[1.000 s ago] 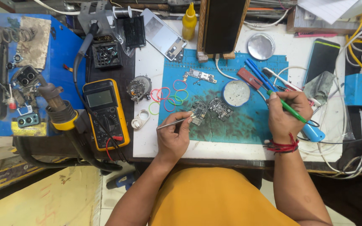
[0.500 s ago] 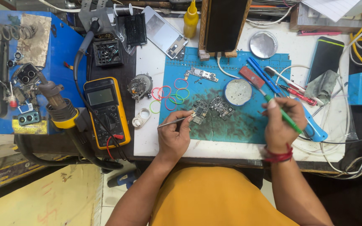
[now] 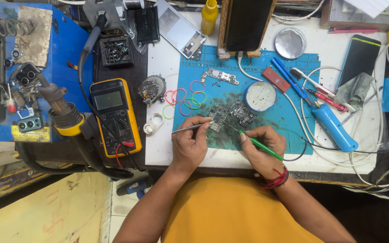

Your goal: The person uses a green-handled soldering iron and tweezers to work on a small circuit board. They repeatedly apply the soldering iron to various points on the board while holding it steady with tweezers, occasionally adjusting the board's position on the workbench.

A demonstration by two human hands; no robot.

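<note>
My left hand (image 3: 191,145) grips metal tweezers (image 3: 186,128) whose tips press on a small circuit board (image 3: 217,118) lying on the blue work mat (image 3: 289,112). My right hand (image 3: 261,148) holds a thin green-handled tool (image 3: 257,143) like a pen, its tip touching the mat just right of that board. A second, darker circuit board (image 3: 242,113) lies beside the first. Both hands rest low on the mat, close together.
A yellow multimeter (image 3: 114,118) and a hot-air gun (image 3: 66,118) lie to the left. Coloured rubber bands (image 3: 183,99), a round tin (image 3: 260,96), a blue soldering handle (image 3: 334,128), a dark phone (image 3: 360,59), a yellow bottle (image 3: 209,17) and tangled white cables (image 3: 383,148) crowd the bench.
My right hand has come down and left from beside the blue soldering handle, bringing the green tool's tip next to the circuit board. My left hand kept the tweezers on the board.
</note>
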